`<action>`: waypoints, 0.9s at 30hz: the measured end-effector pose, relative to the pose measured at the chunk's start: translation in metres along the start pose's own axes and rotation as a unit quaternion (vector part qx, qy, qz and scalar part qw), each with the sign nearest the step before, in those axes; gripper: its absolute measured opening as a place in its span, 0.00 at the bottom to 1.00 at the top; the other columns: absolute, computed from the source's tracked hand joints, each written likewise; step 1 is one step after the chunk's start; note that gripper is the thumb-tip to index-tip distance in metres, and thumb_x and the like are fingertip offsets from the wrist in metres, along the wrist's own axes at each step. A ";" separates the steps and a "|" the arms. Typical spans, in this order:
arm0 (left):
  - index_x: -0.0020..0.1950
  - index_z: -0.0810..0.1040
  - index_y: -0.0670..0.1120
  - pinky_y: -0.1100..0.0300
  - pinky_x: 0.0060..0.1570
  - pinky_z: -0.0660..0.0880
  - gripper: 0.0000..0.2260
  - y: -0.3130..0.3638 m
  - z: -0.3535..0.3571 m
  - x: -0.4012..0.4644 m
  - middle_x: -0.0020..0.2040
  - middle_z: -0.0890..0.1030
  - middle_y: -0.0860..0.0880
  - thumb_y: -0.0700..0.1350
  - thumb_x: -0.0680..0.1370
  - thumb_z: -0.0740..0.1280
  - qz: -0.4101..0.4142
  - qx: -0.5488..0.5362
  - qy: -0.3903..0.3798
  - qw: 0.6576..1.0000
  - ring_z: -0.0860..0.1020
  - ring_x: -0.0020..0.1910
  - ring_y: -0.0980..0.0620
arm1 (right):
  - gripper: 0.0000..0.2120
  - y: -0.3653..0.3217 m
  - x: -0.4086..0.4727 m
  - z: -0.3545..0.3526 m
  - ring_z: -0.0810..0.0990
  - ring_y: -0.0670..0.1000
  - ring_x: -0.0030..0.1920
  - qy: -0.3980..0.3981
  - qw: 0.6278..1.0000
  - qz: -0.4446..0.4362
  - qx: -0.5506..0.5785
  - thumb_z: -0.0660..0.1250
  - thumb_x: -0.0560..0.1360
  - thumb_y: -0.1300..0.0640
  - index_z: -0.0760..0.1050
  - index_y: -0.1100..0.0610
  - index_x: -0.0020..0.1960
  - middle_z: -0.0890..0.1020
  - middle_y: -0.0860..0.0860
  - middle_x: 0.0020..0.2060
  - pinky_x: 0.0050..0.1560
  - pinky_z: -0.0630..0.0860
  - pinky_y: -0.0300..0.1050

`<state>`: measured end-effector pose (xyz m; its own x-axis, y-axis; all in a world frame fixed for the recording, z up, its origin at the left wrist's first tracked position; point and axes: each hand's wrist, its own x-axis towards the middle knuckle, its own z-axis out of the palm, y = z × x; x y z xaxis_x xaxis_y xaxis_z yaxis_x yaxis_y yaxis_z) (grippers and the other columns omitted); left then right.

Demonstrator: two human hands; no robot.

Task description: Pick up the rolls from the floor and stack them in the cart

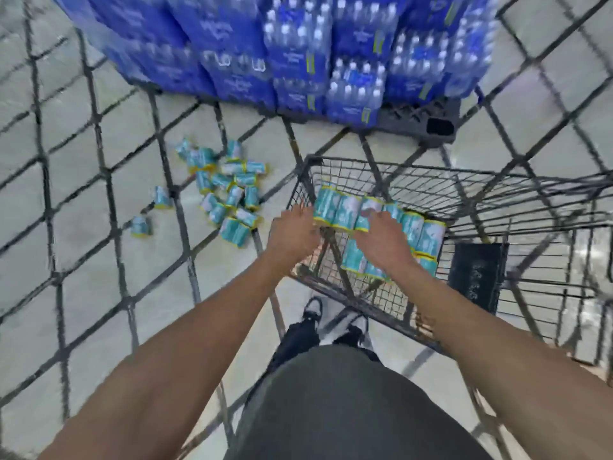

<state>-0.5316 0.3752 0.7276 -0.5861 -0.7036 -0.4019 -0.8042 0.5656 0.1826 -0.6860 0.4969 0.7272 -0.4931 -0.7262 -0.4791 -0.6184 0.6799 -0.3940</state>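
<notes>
Several teal-and-yellow wrapped rolls [229, 187] lie scattered on the floor left of the wire cart [303, 180]. Inside the cart, a row of rolls [345, 209] stands along the near left side, with more rolls [428, 237] beside and below it. My left hand [292, 237] is at the left end of that row, fingers against it. My right hand [381, 242] rests over the row's middle, fingers curled on a roll. The frame is blurred, so the exact grip is unclear.
Stacked blue packs of bottled water [298, 51] sit on a dark pallet [421, 124] beyond the cart. A black flap [477, 277] hangs at the cart's seat end. My feet [331, 317] stand on tiled floor beside the cart.
</notes>
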 end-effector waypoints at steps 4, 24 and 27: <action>0.63 0.73 0.43 0.46 0.53 0.74 0.17 -0.073 -0.030 -0.032 0.59 0.77 0.40 0.53 0.80 0.61 -0.034 0.009 0.060 0.998 0.77 0.58 0.37 | 0.24 -0.080 -0.015 0.001 0.73 0.64 0.65 0.029 0.994 -0.087 -0.058 0.66 0.79 0.49 0.70 0.56 0.72 0.76 0.62 0.62 0.61 0.71 0.56; 0.69 0.69 0.45 0.46 0.56 0.73 0.20 -0.510 -0.039 -0.182 0.63 0.74 0.43 0.55 0.82 0.59 -0.249 -0.063 0.080 0.963 0.74 0.61 0.40 | 0.27 -0.445 -0.033 0.210 0.70 0.63 0.68 -0.055 0.966 -0.199 -0.158 0.63 0.80 0.46 0.65 0.55 0.75 0.72 0.60 0.68 0.63 0.74 0.56; 0.69 0.68 0.45 0.46 0.56 0.73 0.20 -0.550 -0.042 -0.169 0.64 0.73 0.43 0.55 0.81 0.59 -0.268 -0.063 0.074 0.958 0.74 0.61 0.40 | 0.26 -0.486 -0.008 0.230 0.71 0.63 0.67 -0.071 0.962 -0.208 -0.162 0.63 0.80 0.47 0.65 0.56 0.75 0.72 0.60 0.67 0.62 0.73 0.56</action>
<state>0.0052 0.1651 0.7325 -0.0851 -0.9372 -0.3382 -0.9938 0.0554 0.0965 -0.2405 0.1956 0.7422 -0.0878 -0.8916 -0.4442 -0.9136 0.2498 -0.3208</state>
